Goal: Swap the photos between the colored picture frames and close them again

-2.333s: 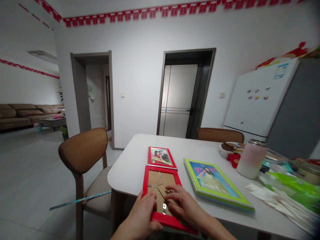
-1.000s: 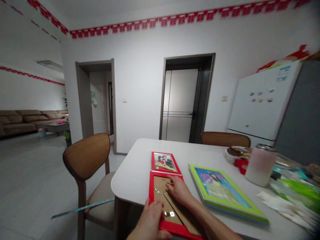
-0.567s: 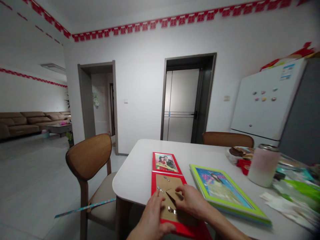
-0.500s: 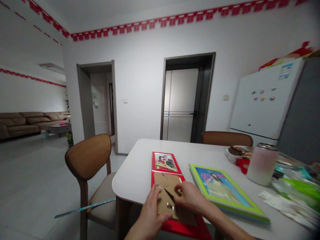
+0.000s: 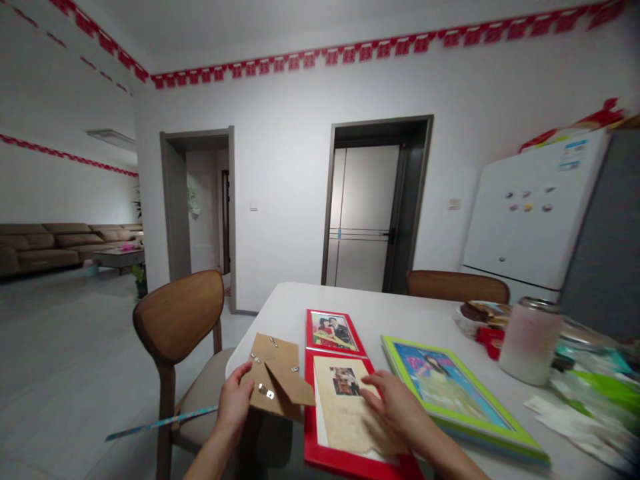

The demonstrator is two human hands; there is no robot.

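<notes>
Pinched at its left edge by the left hand (image 5: pixel 234 399): flat brown fibreboard-like backing panel (image 5: pixel 286 355), small shiny metal clips, strut flap angled out, just left of the smooth red rectangular frame (image 5: pixel 311 433). Cream printed paper sheet (image 5: pixel 345 427) lies within that red frame. Right hand (image 5: pixel 400 407) palm down, fingers bent, over the sheet's right side; can't tell if gripping. Lime-green rectangular picture frame (image 5: pixel 490 430) flat, right of the red frame.

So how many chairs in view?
2: a brown wood-backed chair left of the white table, a second brown wood-backed chair behind its far edge. Others may be hidden.
</notes>
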